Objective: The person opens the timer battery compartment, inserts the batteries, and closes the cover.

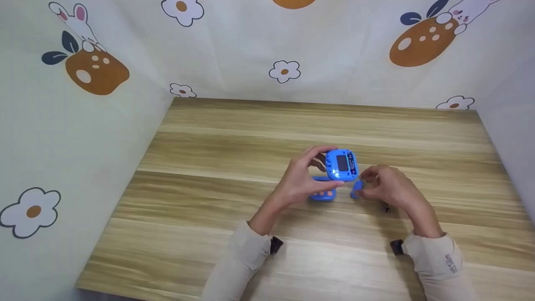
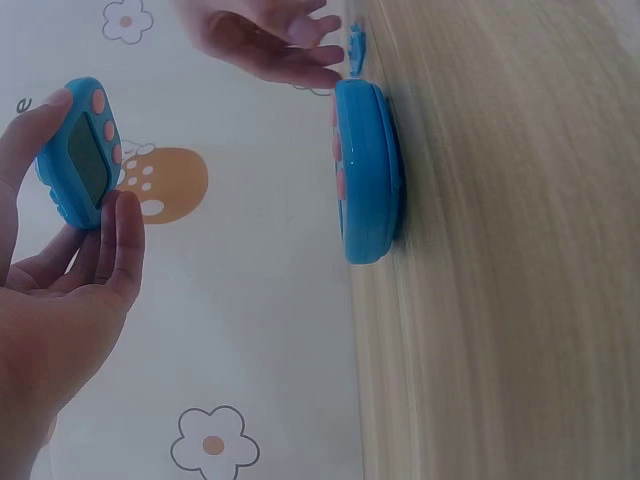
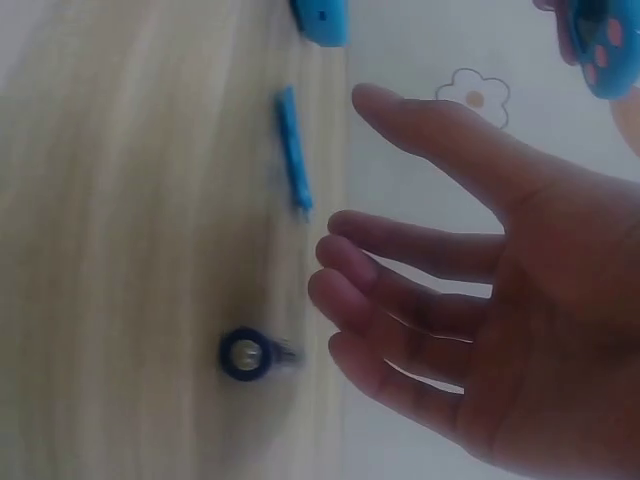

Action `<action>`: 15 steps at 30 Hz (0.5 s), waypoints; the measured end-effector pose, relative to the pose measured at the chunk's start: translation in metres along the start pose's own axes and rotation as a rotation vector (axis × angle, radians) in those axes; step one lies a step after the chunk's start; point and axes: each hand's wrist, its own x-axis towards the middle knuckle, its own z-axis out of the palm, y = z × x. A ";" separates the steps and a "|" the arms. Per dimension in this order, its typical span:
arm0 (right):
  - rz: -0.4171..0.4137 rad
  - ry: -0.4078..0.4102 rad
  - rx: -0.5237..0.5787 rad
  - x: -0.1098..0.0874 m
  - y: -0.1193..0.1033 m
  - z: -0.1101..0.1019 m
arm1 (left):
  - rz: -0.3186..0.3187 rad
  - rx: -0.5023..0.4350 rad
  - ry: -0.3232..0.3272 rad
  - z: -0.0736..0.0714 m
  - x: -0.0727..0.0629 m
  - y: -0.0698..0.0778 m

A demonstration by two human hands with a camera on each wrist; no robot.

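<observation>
My left hand (image 1: 296,179) grips a blue handheld device (image 1: 342,165) by its edges, above the table. Its open back faces up in the head view, showing a battery slot with a dark battery (image 1: 352,163) in it. In the left wrist view its front has a grey screen (image 2: 88,158) and pink buttons. Another blue device (image 2: 365,180) lies on the table below, partly hidden by my left hand in the head view. My right hand (image 3: 530,300) hovers with loosely bent fingers, holding nothing. A thin blue cover-like piece (image 3: 293,150) lies on the table beside it.
A small dark cylinder with a metallic end (image 3: 247,354), seemingly a battery, lies on the wood-grain table (image 1: 200,200) near my right hand. Patterned white sheeting (image 1: 234,54) rises behind the table and along its sides.
</observation>
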 end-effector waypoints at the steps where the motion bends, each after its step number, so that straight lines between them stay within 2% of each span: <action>1: 0.013 -0.008 -0.015 0.001 0.001 0.001 | 0.000 -0.002 0.000 0.000 0.000 0.000; 4: 0.022 -0.009 -0.061 0.002 0.002 0.004 | -0.001 -0.005 -0.002 0.000 0.000 0.000; 10: -0.030 0.035 -0.165 -0.001 -0.001 0.010 | -0.001 0.002 0.005 0.001 0.001 0.000; 15: -0.025 0.046 -0.163 0.001 -0.002 0.011 | 0.000 -0.001 -0.007 0.001 0.000 -0.002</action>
